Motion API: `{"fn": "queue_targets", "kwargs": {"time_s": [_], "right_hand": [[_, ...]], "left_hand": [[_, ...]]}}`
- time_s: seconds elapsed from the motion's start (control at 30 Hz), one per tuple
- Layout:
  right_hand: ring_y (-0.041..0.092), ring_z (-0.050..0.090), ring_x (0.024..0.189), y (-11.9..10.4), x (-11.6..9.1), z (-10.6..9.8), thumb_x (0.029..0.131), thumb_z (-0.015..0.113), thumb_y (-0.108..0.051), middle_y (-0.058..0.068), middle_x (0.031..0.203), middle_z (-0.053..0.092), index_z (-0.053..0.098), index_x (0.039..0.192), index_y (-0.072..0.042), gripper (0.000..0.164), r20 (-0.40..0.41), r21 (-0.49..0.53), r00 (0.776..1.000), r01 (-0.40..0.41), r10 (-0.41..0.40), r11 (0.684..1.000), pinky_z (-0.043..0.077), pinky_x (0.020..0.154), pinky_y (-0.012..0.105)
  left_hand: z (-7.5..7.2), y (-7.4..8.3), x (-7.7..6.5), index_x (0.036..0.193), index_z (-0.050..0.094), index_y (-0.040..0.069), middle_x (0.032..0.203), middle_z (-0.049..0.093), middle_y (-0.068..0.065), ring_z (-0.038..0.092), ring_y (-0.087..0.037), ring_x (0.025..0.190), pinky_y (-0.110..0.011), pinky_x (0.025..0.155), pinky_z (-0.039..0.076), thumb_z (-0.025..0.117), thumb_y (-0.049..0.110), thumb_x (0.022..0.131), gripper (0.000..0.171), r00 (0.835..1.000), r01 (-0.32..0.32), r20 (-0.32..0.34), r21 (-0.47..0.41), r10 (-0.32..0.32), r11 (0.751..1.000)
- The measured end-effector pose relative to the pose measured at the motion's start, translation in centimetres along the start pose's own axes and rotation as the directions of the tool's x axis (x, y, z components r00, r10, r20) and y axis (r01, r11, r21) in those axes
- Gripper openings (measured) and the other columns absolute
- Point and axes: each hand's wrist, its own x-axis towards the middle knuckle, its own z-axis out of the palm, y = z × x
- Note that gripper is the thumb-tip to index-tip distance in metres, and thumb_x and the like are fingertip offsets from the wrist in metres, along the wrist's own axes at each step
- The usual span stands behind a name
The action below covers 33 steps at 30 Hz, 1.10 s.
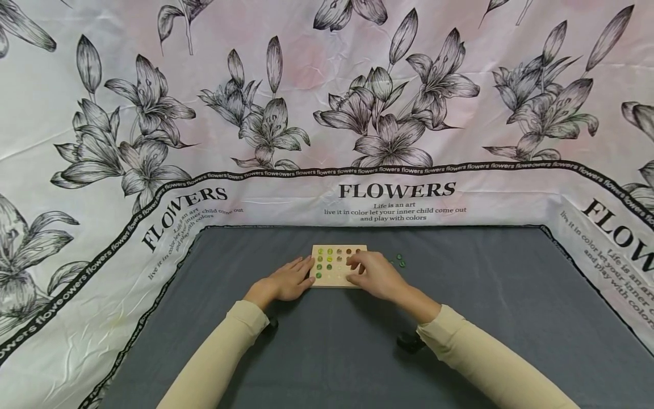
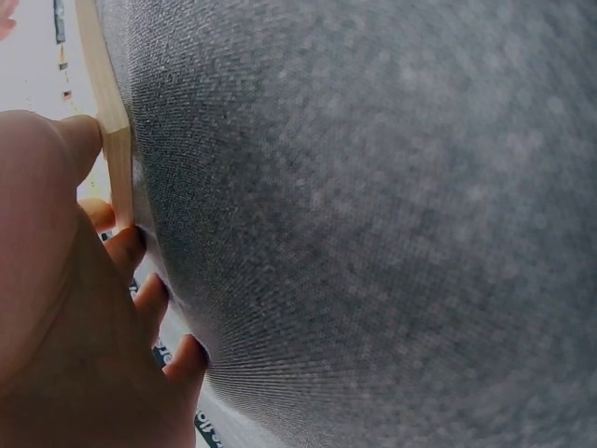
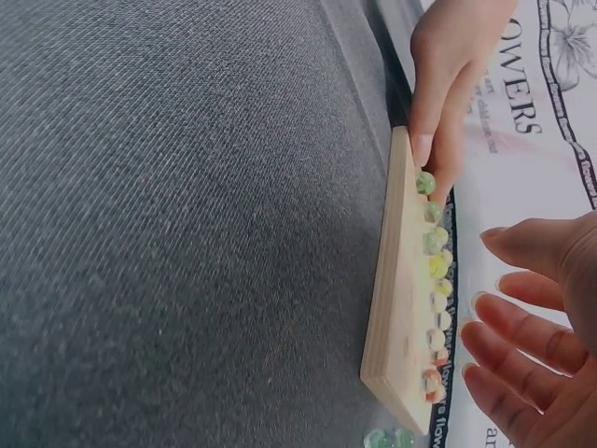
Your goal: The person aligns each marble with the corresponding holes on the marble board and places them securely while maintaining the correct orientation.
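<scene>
A light wooden board with rows of round hollows lies flat on the grey cloth. Glass marbles sit in many of its hollows: green marbles at the left, yellow marbles in the middle of the back, reddish-brown marbles further right. My left hand touches the board's left edge, thumb at the near corner and fingers extended along the side. Over the board's right part hovers my right hand. Its fingers are loosely spread, apart from the thumb, with nothing between them in the right wrist view.
Several loose green marbles lie on the cloth just right of the board, partly behind my right hand. Grey cloth covers the table. A white flower-printed sheet borders it at the back and sides.
</scene>
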Motion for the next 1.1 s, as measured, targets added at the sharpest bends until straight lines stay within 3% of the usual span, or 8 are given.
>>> {"fn": "queue_targets", "kwargs": {"time_s": [0.47, 0.77, 1.1], "right_hand": [[0.026, 0.067, 0.086, 0.9, -1.5, -1.6, 0.090, 0.080, -0.012, 0.012, 0.105, 0.073, 0.075, 0.113, 0.000, 0.027, -0.011, -0.024, 1.000, -0.004, 0.004, 1.000, 0.054, 0.072, 0.034], [0.022, 0.066, 0.085, 2.1, -2.2, -2.6, 0.088, 0.081, -0.009, 0.011, 0.101, 0.072, 0.075, 0.107, -0.001, 0.022, -0.021, -0.020, 1.000, -0.007, 0.006, 1.000, 0.055, 0.073, 0.036], [0.028, 0.068, 0.088, 3.6, -3.1, -3.9, 0.088, 0.081, -0.010, 0.014, 0.106, 0.073, 0.074, 0.111, 0.002, 0.026, -0.026, -0.024, 1.000, -0.018, 0.018, 1.000, 0.057, 0.075, 0.040]], "left_hand": [[-0.1, 0.4, -0.2, 0.166, 0.013, 0.012, 0.172, 0.012, -0.006, 0.011, -0.028, 0.158, -0.047, 0.127, 0.015, 0.032, 0.044, 0.113, 0.065, 1.000, -0.013, -0.015, -0.002, 0.013, 1.000], [-0.5, 0.5, -0.4, 0.166, 0.013, 0.011, 0.172, 0.011, -0.006, 0.011, -0.028, 0.158, -0.047, 0.127, 0.015, 0.031, 0.045, 0.113, 0.065, 1.000, -0.006, -0.006, -0.008, 0.006, 1.000], [-1.4, 1.3, -0.9, 0.165, 0.015, 0.008, 0.172, 0.013, -0.010, 0.012, -0.031, 0.158, -0.048, 0.126, 0.016, 0.034, 0.038, 0.113, 0.063, 1.000, -0.009, 0.005, -0.018, 0.009, 1.000]]}}
